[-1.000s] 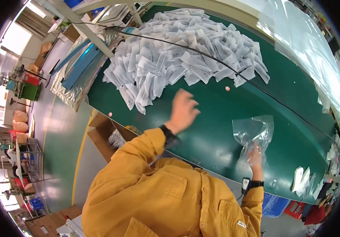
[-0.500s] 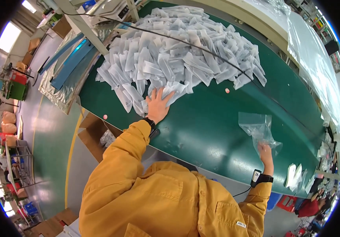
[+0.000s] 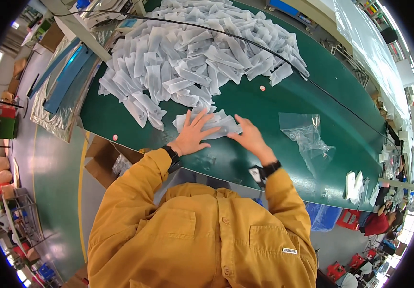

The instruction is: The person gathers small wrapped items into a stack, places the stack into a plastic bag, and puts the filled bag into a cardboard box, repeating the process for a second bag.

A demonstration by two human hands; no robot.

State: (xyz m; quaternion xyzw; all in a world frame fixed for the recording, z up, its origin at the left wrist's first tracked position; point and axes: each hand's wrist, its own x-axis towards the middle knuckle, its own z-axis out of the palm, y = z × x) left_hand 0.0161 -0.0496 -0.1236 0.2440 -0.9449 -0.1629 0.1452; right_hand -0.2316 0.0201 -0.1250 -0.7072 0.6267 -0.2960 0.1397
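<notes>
My left hand (image 3: 191, 137) lies with its fingers spread on a small group of frosted white plastic packets (image 3: 216, 126) in front of the big heap. From the right, my right hand (image 3: 252, 139) reaches to the end of the same packets, thumb and forefinger apart on either side of it. What is inside the packets cannot be made out. A clear plastic bag (image 3: 308, 139) lies loose on the green table to the right of my right hand. Just beyond my hands spreads the large heap of similar packets (image 3: 187, 53).
A black cable (image 3: 235, 36) hangs across the heap. The green table's (image 3: 235, 168) near edge runs in front of me. A cardboard box (image 3: 101, 165) stands below its left end. White packets (image 3: 356, 186) lie at the right end. Blue bars (image 3: 67, 79) rest at the far left.
My right hand has let go of the clear bag and moved left to the packets. My left hand has drawn several packets a little away from the heap. The view has shifted slightly.
</notes>
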